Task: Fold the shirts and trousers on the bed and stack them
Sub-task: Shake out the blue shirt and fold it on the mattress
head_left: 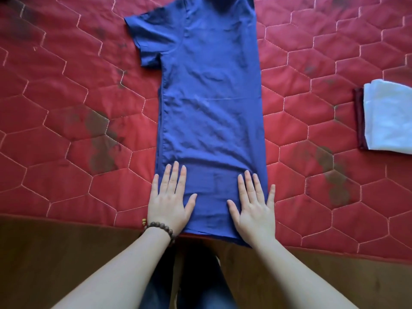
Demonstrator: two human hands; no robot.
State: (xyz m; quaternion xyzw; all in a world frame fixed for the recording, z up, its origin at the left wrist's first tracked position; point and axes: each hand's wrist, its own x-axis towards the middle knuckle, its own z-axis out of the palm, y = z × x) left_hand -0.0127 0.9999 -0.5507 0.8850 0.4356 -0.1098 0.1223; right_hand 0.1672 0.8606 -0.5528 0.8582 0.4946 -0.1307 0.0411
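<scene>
The bed was the biggest thing. It had a red quilted cover with pale stitched six-sided shapes and some dark stains. It spread out on every side of the two hands, and its near edge ran just behind the wrists.

The blue shirt lay flat on the bed. It started under the hands and stretched straight away from them. Its right side was folded in, so that edge was straight. One short sleeve stuck out far ahead and to the left of the left hand. The bottom hem lay at the bed's near edge, between the two wrists.

A small stack of folded clothes sat well apart, off to the right and a bit ahead of the right hand. A white piece was on top and a dark red piece peeked out below it.

The left hand lay flat on the shirt's left edge, its grip wide with straight fingers, holding nothing. The right hand pressed flat on the shirt's right edge, its grip wide too.

A brown bead bracelet went round the left wrist.
</scene>
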